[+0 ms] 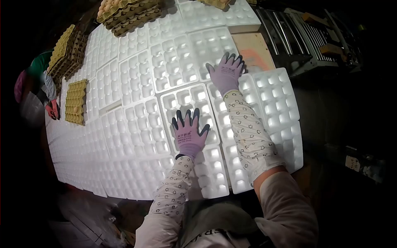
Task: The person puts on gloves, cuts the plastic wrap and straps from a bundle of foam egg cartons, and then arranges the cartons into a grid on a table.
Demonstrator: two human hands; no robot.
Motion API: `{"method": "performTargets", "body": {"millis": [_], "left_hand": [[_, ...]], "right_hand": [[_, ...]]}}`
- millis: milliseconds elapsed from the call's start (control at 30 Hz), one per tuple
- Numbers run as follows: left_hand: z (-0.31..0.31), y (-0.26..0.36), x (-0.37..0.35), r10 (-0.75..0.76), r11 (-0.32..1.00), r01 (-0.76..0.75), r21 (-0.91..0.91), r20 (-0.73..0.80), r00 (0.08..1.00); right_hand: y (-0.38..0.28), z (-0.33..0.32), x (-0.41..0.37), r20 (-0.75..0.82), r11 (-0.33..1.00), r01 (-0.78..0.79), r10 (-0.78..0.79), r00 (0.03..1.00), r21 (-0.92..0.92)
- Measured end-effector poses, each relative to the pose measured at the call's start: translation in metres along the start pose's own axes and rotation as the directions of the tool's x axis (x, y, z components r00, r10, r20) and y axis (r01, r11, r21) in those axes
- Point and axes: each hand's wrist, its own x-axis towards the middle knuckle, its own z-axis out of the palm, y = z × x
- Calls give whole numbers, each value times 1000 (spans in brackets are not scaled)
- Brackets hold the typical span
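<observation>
A white foam egg tray [182,99] lies in the near middle of the tabletop [254,51], cups up, packed edge to edge among many trays of the same kind. The left hand [190,132], in a purple glove with dark fingertips, rests flat on its near half with the fingers spread wide, palm down, gripping nothing. The right hand [226,72], gloved the same way, is likewise open and flat with splayed fingers. It lies farther out, over the seam where a second foam tray [215,45] meets the long tray [231,124] that runs back under the right forearm, and it too holds nothing. Both arms wear pale patterned sleeves. The foam trays cover nearly the whole tabletop; only a bare tan patch shows just right of the right hand. At the far left edge stands a stack of brown pulp egg cartons [128,16], its top layer filled with eggs [109,5]. More pulp trays [76,101] lie on the left side. Beside these, a co-worker's red-gloved hand [53,109] reaches in. A roller conveyor [306,37] stands beyond the tabletop at far right.
</observation>
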Motion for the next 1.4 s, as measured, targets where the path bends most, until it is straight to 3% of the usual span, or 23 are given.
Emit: {"method": "performTargets", "body": {"millis": [100, 167, 233, 267, 333, 400, 467, 567, 633, 700, 733, 800, 833, 900, 967, 1033, 1100, 1167, 1200, 1233, 1333, 1367, 1400], "left_hand": [[2, 1, -1, 3, 1000, -4, -17, -44, 999], [7, -4, -3, 15, 999, -14, 31, -28, 999], [6, -4, -3, 10, 1000, -10, 8, -23, 1000], [13, -10, -4, 29, 1000, -28, 9, -56, 998], [5, -5, -10, 33, 997, -44, -64, -162, 986], [-24, 5, -38, 89, 988, -104, -111, -127, 988], [-33, -6, -93, 163, 974, -171, -148, -68, 984], [-62, -10, -187, 305, 942, -266, -204, 192, 933], [-52, -30, -247, 358, 930, -309, -200, 302, 883], [-47, -51, -288, 318, 947, -273, -171, 368, 874], [-57, -57, -296, 271, 962, -242, -125, 499, 823], [-48, -75, -313, 245, 964, -180, -195, 390, 887], [-34, -84, -322, 270, 943, -201, -264, 260, 927], [-35, -89, -326, 288, 923, -211, -323, 214, 933], [-30, -95, -337, 292, 913, -232, -336, 140, 946], [-39, -104, -364, 181, 909, -191, -371, -63, 981], [-55, -125, -404, 7, 912, -76, -402, -169, 986], [-50, -154, -456, -187, 924, 166, -344, -29, 982], [-59, -173, -485, -302, 912, 216, -348, -212, 930], [-61, -191, -519, -429, 848, 341, -405, -147, 891], [-40, -237, -617, -738, 625, 710, -326, 52, 673], [-40, -250, -650, -798, 555, 759, -341, 38, 601], [-42, -257, -680, -854, 494, 803, -333, -12, 520]], "right_hand": [[5, -16, -4, 42, 996, -15, 12, 999, 92], [48, -39, -14, -241, 990, 136, -123, 963, 38], [127, -72, -39, -258, 987, 115, -142, 956, -116], [169, -88, -62, -260, 999, 21, -30, 965, -38], [271, -99, -125, -122, 962, -180, 157, 980, -206], [334, -112, -199, 87, 848, -408, 460, 884, -338], [364, -111, -257, 167, 817, -414, 509, 844, -402], [342, -107, -290, 209, 828, -475, 543, 813, -299], [330, -92, -300, 170, 826, -440, 519, 838, -351], [336, -71, -312, 97, 790, -374, 474, 875, -486], [329, -72, -309, 69, 751, -421, 523, 850, -508], [346, -54, -315, -55, 775, -460, 487, 872, -433], [341, -58, -311, -30, 756, -413, 464, 885, -507], [336, -70, -308, 44, 792, -467, 524, 851, -393], [323, -84, -301, 95, 759, -472, 565, 819, -448], [274, -116, -298, 30, 709, -505, 594, 804, -493], [263, -92, -301, -57, 794, -245, 257, 965, -556], [181, -124, -313, -53, 970, -193, 187, 981, -149], [127, -131, -336, -51, 998, -23, 20, 999, -56], [80, -135, -359, -63, 988, 153, -150, 987, 32], [-101, -173, -466, -28, 709, 610, -644, 765, 353], [-152, -176, -505, -36, 542, 711, -784, 620, 448], [-197, -186, -548, 42, 418, 696, -872, 488, 584]]}}
